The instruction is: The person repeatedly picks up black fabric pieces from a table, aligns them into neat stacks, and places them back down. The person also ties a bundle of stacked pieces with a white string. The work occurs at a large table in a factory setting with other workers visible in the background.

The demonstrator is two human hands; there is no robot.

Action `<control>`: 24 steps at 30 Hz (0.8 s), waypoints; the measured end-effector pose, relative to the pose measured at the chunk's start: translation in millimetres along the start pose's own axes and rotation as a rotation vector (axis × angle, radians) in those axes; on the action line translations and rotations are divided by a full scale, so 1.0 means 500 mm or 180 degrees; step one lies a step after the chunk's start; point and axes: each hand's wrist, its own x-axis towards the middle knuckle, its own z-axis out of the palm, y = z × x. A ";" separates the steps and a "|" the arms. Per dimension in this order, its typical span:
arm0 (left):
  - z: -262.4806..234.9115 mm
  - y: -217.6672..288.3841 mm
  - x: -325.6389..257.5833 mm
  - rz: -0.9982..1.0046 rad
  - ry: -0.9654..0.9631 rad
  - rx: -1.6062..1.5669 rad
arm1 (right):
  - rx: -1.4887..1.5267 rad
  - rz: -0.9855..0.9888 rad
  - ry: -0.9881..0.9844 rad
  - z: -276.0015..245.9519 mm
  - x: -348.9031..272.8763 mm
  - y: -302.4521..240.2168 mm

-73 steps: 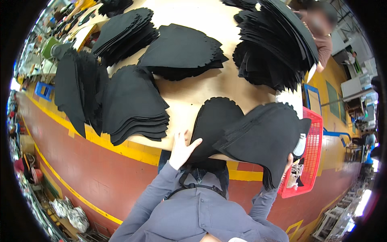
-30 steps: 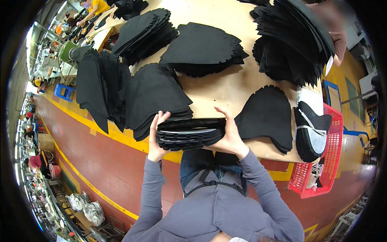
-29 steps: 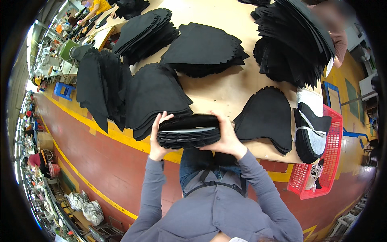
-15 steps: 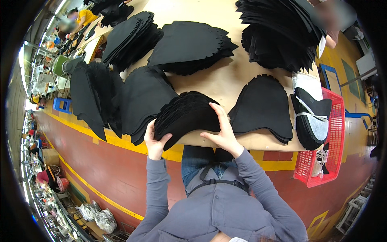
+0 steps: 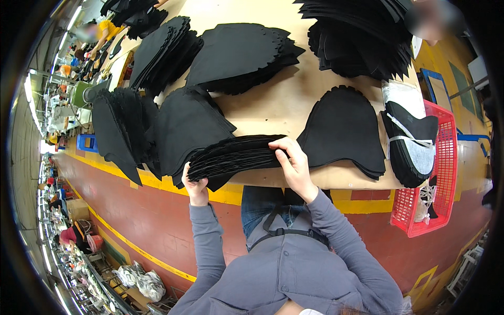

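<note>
I see the held stack (image 5: 233, 157) of black cut felt pieces at the near edge of the table (image 5: 294, 105), tilted so its layered edges fan toward me. My left hand (image 5: 195, 186) clasps the stack's lower left corner from beneath, fingers wrapped around it. My right hand (image 5: 295, 167) grips its right end, fingertips (image 5: 278, 149) pressing over the top edge.

Just right of the held stack a flat pile (image 5: 344, 131) lies on the table, apart from my right hand. Just left of it another pile (image 5: 184, 128) overhangs the table edge, with a leaning pile (image 5: 118, 131) beyond that. Behind the stack sit two more piles (image 5: 241, 55), and a large heap (image 5: 362, 37) farther right. Well right of the stack, a red basket (image 5: 438, 173) hangs beside the table, holding black and white pieces (image 5: 412, 139).
</note>
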 end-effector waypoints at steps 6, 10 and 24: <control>0.000 0.002 0.005 -0.0032 0.0059 0.0043 | 0.0279 0.0749 0.0041 0.000 0.030 -0.007; 0.001 0.007 0.007 -0.0069 0.0047 0.0013 | -0.0010 0.0756 -0.0156 -0.003 0.050 -0.003; -0.007 0.004 0.007 -0.0031 -0.0060 -0.0064 | -0.0722 0.0355 -0.0238 -0.005 0.045 -0.007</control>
